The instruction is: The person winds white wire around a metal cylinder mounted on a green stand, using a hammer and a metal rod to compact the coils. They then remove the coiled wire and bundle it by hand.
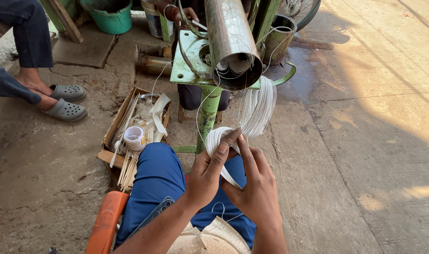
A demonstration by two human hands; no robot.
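Observation:
My left hand [209, 170] and my right hand [254, 183] are closed together on a small coil of thin white wire [218, 139] held above my blue-trousered knee. A larger hank of the same white wire [259, 107] hangs just beyond my fingers from a green hook on a green metal stand [208, 113]. Loose strands run from it up into the open end of a steel tube [232, 42] mounted on the stand. A stray loop of wire lies below my wrists.
A wooden tray [115, 123] at my left holds thin sticks, white strips and a white spool [134, 138]. A seated person's feet in grey clogs [66, 109] rest at far left. Another person's hand [184, 15] works behind the tube. Buckets stand behind; bare concrete lies to the right.

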